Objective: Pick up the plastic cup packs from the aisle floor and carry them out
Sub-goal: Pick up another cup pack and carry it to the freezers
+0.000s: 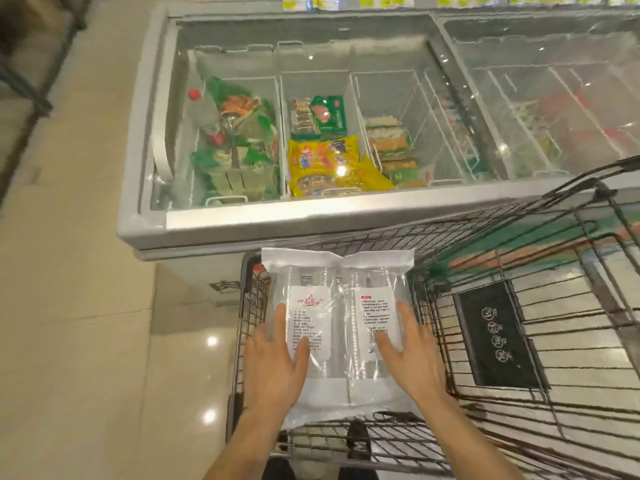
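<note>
Your left hand (277, 365) and right hand (412, 358) both lie palm down on top of the plastic cup packs (339, 327), fingers straight and slightly spread, with no curl or pinch visible. Each hand covers the near part of one printed label. The two clear packs sit side by side and touching, their sealed white ends pointing away from you toward the chest freezer (242, 220). They sit at the near left end of the wire shopping cart (519, 237); you cannot tell what supports them underneath. A black placard (498, 337) sits against the cart's wires to the right of the packs. Through the freezer's glass lid, a yellow bag (322, 164) shows in the middle compartment. Beige tiled floor (69, 306) lies to the left.
</note>
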The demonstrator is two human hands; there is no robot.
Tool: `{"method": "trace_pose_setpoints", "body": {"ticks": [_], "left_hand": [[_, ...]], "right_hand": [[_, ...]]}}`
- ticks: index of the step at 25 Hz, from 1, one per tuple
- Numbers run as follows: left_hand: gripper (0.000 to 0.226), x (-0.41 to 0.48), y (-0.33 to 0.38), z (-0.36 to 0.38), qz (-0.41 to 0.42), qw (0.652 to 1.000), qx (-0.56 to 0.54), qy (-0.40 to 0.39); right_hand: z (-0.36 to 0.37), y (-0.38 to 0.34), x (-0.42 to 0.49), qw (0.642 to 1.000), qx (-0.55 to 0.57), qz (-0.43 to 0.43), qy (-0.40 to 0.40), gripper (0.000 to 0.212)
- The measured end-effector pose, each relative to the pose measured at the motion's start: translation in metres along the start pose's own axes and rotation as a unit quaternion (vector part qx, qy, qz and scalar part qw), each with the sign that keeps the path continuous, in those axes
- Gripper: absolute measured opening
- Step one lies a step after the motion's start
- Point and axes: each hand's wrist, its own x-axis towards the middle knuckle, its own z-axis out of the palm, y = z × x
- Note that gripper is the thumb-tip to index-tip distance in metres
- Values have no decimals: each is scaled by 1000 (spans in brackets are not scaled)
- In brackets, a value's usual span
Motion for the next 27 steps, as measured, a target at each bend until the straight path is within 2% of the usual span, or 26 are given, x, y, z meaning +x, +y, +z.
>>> {"method": "trace_pose_setpoints", "body": {"ticks": [3, 8, 13, 16, 23, 27], "left_hand": [[71, 4, -11, 26, -36, 999, 16, -8], [71, 27, -44, 61, -88, 995, 30, -27], [64, 45, -55, 87, -98, 994, 6, -47], [67, 53, -65, 101, -91, 993, -2, -69], [76, 60, -65, 109, -74, 994, 30, -76], [78, 70, -56, 95, -46, 993, 62, -87]], "right_hand": [[27, 14, 19, 999, 3, -19, -44, 58], [89, 36, 47, 993, 24, -5, -118, 67], [128, 43, 68, 989, 65, 30, -132, 66], [139, 43, 77, 987, 59, 52, -141, 73], [140, 55, 79, 982, 38, 20, -182, 79], [122, 39, 79, 989, -35, -44, -139, 76]]}}
